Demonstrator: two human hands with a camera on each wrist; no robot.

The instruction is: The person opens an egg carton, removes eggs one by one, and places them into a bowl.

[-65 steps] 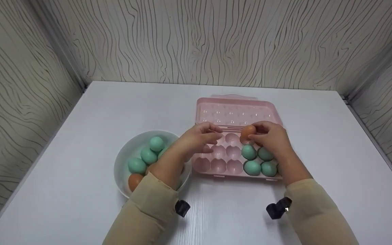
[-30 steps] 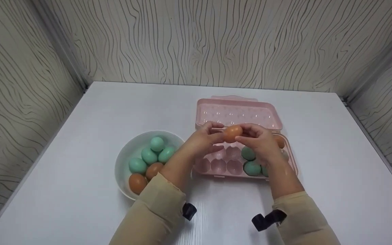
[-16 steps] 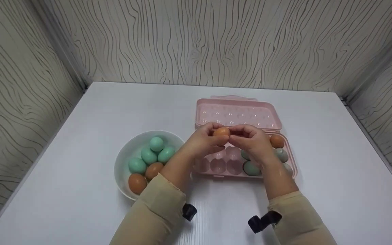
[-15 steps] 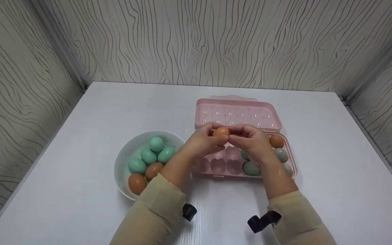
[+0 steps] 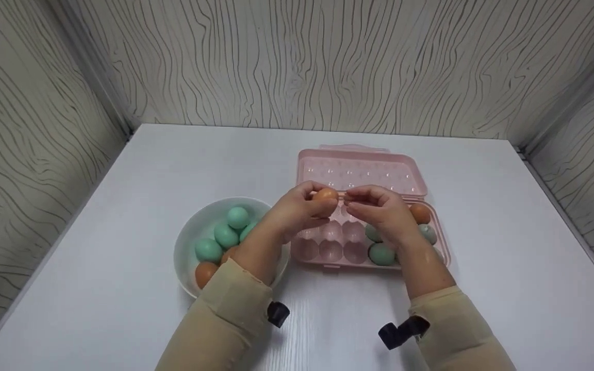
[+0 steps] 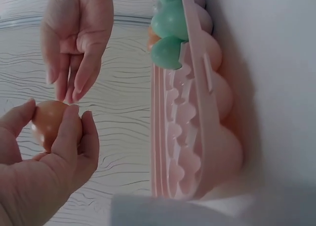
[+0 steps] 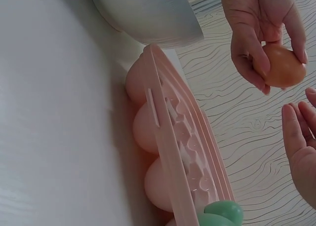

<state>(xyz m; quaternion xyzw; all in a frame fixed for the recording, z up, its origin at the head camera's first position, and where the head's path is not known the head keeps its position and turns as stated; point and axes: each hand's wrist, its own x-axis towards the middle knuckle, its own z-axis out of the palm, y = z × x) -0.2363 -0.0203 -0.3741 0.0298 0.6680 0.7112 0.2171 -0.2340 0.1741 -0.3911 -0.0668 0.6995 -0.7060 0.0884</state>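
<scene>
Left hand (image 5: pixel 294 210) pinching 1 brown egg (image 5: pixel 326 194) over pink box (image 5: pixel 331 251), 11 o'clock side. Right hand (image 5: pixel 383 212) just beside egg, 3 o'clock, fingers relaxed, blocking some boxed eggs (image 5: pixel 381 254). Left forearm (image 5: pixel 260 257) hides bowl (image 5: pixel 185 252) around 5 o'clock.

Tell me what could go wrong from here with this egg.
The left hand holds the brown egg above carton height, so a slip might crack it. The right hand is near but holds nothing, so it may not help in time. The left forearm passes over the bowl; dipping it could knock the eggs there.
</scene>
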